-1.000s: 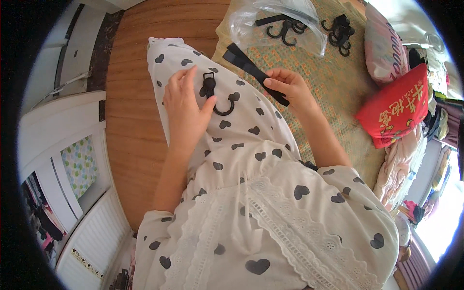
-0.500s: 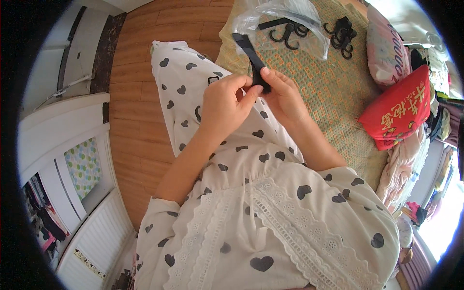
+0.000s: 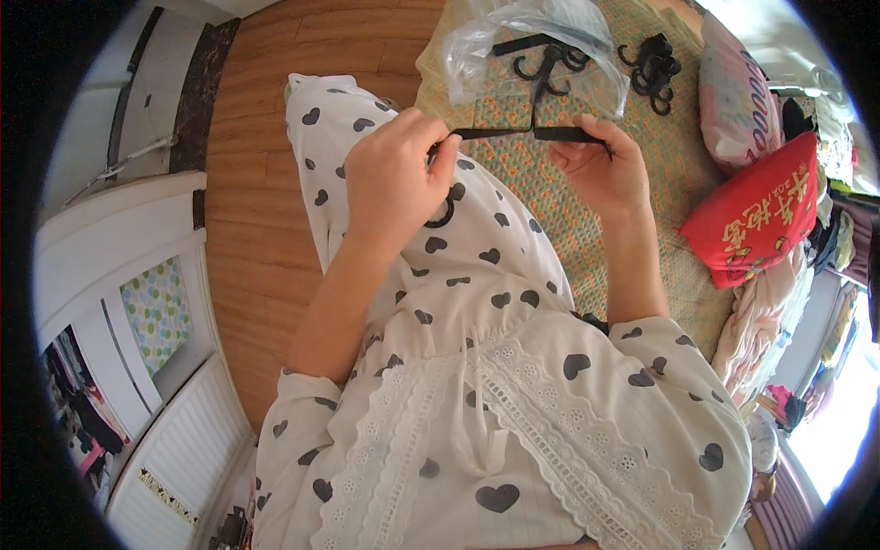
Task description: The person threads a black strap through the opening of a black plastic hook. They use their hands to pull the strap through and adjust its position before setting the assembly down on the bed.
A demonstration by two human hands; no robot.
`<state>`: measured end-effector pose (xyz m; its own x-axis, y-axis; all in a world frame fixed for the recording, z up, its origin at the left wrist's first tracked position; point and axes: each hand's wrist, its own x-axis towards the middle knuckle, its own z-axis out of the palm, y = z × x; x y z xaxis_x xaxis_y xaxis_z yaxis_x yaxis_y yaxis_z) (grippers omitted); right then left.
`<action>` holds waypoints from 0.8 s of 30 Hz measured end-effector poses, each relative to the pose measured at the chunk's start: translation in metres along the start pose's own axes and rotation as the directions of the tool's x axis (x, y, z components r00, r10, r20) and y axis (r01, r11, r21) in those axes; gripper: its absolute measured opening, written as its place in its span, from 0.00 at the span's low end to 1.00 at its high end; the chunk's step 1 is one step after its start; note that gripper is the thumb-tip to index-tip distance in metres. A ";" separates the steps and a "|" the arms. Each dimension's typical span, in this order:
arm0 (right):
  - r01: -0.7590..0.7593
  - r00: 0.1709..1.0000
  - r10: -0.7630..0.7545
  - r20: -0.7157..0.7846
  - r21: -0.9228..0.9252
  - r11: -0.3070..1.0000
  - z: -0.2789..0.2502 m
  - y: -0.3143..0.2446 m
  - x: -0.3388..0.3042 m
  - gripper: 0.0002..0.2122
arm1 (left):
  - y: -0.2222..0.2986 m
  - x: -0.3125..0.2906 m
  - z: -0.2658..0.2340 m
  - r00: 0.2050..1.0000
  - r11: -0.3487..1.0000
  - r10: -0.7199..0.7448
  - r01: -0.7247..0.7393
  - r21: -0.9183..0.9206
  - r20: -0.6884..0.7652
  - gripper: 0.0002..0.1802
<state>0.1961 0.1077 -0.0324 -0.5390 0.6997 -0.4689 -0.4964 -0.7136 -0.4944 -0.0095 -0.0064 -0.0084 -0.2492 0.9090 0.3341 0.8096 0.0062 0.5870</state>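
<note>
A black strap (image 3: 495,134) runs level between my two hands, above my lap. My left hand (image 3: 392,179) pinches its left end with the fingers closed. A black hook (image 3: 443,216) shows just below that hand; whether it joins the strap is hidden. Around the right end, the fingers and thumb of my right hand (image 3: 616,174) are closed. Near the middle the strap has a narrow break or fold, and a thin dark piece rises there toward the bag behind. A clear plastic bag (image 3: 477,64) with black hooks (image 3: 547,69) and a strap lies beyond my hands.
Another bundle of black hooks (image 3: 653,73) lies to the right on the yellow-green quilted cover (image 3: 632,206). A red cushion (image 3: 756,215) and a pink-white pillow (image 3: 736,101) rest at its right edge. Wooden floor (image 3: 252,183) and a white radiator (image 3: 179,458) are at left.
My hands have moved apart, the right one to the right. The strap, earlier pointing away from me at an angle, now lies sideways between them. A black hook shows below my left hand.
</note>
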 end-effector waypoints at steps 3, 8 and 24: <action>-0.036 0.981 0.008 0.194 0.140 0.990 -0.022 -0.023 0.009 0.05 | -0.015 0.003 -0.006 0.996 1.000 -0.017 0.019 0.021 -0.086 0.08; 0.134 0.991 -0.133 0.013 -0.102 0.986 -0.053 -0.032 0.033 0.07 | -0.033 0.003 -0.024 0.966 0.956 -0.250 0.237 -0.173 -0.059 0.05; 0.253 0.674 -0.735 0.073 -0.958 0.136 -0.046 0.027 0.065 0.15 | -0.005 -0.025 -0.037 0.935 0.735 -0.281 0.064 -0.675 -0.216 0.08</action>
<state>0.1788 0.1355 -0.1094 -0.0478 0.9937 0.1014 0.4482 0.1121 -0.8869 -0.0269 -0.0449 0.0075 -0.5751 0.7582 0.3072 0.2199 -0.2185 0.9508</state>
